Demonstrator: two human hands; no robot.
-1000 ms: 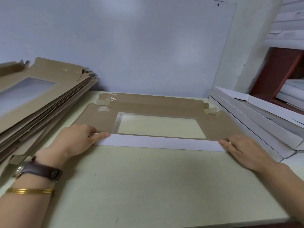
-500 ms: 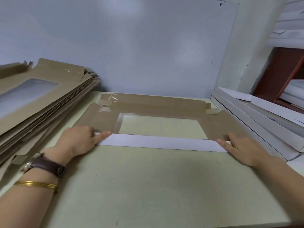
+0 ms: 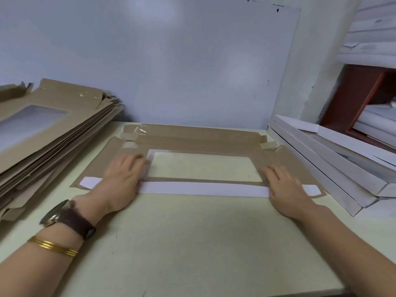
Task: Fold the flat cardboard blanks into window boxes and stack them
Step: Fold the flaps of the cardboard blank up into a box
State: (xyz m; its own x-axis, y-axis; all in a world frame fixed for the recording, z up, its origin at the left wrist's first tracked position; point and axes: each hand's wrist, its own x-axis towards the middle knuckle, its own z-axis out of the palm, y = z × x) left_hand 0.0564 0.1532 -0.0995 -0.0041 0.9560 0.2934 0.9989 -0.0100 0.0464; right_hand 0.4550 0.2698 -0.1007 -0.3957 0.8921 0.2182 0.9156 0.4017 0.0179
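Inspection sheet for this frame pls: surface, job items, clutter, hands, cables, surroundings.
Surface: pale green table, a few small dark marks.
Job's things: one blank lying flat, brown side up, window in the middle, near flap folded over with its white side showing; pile of blanks at left; white boxes stacked at right.
Clutter: nothing seen.
Hands: left hand flat on the blank left of the window; right hand flat on it right of the window; both lie across the flap.
Cables: nothing seen.
Surroundings: pale wall behind; red-brown shelf at far right.
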